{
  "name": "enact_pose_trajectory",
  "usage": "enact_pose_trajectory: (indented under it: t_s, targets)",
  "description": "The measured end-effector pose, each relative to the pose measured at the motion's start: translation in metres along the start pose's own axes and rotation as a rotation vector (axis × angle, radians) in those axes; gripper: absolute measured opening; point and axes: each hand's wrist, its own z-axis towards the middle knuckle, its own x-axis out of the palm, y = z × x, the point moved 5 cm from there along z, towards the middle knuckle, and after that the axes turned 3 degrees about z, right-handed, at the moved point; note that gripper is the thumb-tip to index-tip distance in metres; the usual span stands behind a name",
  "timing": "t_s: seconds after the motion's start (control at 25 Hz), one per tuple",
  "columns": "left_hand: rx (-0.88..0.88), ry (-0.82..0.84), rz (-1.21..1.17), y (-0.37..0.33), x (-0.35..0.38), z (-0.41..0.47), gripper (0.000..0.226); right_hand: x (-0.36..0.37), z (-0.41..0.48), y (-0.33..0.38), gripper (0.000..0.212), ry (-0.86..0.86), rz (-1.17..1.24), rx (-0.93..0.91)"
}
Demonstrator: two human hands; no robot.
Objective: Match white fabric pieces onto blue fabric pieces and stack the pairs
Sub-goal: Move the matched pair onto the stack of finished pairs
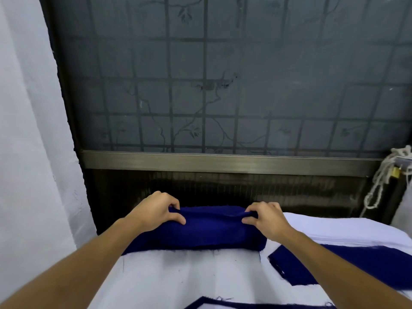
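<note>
Blue fabric piece (196,233) at 12 o'clock is pinched by left hand (156,211) and right hand (266,220). Both grips are clamped on its far edge. White fabric (169,279) is spread at 6 o'clock.

1. A large frosted glass window pane (234,70), grey-blue in tone, is seen filling the upper part of the view; a dark grid of bars and thin leafy branch outlines are shown through it.
2. A brushed metal window rail (223,161) is set horizontally along the bottom edge of the glass.
3. A dark ribbed panel (223,188) is placed directly beneath the rail.
4. A pale white curtain (29,130) is hung along the left edge, beside the dark window frame.
5. A knotted white rope (379,181) is draped at the right end of the rail, with a small brass padlock (397,172) just beside it.
</note>
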Motion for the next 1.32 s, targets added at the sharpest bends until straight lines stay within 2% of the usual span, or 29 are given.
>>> enact_pose_trajectory:
  t_s: [0.12, 0.2, 0.32, 0.44, 0.52, 0.64, 0.84, 0.92, 1.04, 1.2, 1.32]
  targets:
    - [-0.033, 0.025, -0.014, 0.002, 0.003, -0.023, 0.021, -0.014, -0.029, -0.021, 0.024, 0.021, 0.063, 0.093]
    - [-0.046, 0.055, -0.015, -0.003, 0.008, -0.039, 0.026, -0.022, -0.052, -0.034, 0.008, 0.024, 0.152, 0.131]
    - [-0.074, 0.106, -0.054, -0.014, 0.017, -0.058, 0.034, -0.033, -0.086, -0.046, 0.019, 0.002, 0.32, 0.167]
    - [-0.109, 0.157, -0.102, -0.02, 0.031, -0.073, 0.04, -0.039, -0.119, -0.06, 0.017, -0.047, 0.534, 0.253]
    - [-0.143, 0.219, -0.159, -0.021, 0.043, -0.087, 0.036, -0.044, -0.142, -0.076, 0.018, -0.067, 0.57, 0.308]
    - [-0.214, 0.328, -0.411, -0.026, 0.059, -0.111, 0.029, -0.051, -0.175, -0.11, 0.021, -0.037, 0.508, 0.364]
    - [-0.421, 0.163, -0.681, -0.035, 0.094, -0.137, 0.027, -0.051, -0.217, -0.153, 0.028, -0.038, 0.476, 0.459]
    - [-0.529, 0.06, -0.651, -0.041, 0.111, -0.142, 0.03, -0.043, -0.232, -0.161, 0.033, -0.042, 0.471, 0.458]
    - [-0.589, -0.077, -0.446, -0.046, 0.126, -0.146, 0.031, -0.028, -0.246, -0.167, 0.038, -0.069, 0.38, 0.444]
    - [-0.618, -0.103, -0.283, -0.045, 0.144, -0.154, 0.029, -0.008, -0.258, -0.169, 0.014, -0.141, 0.202, 0.418]
    - [-0.662, -0.098, -0.254, -0.041, 0.156, -0.162, 0.034, 0.002, -0.268, -0.173, 0.012, -0.258, -0.008, 0.357]
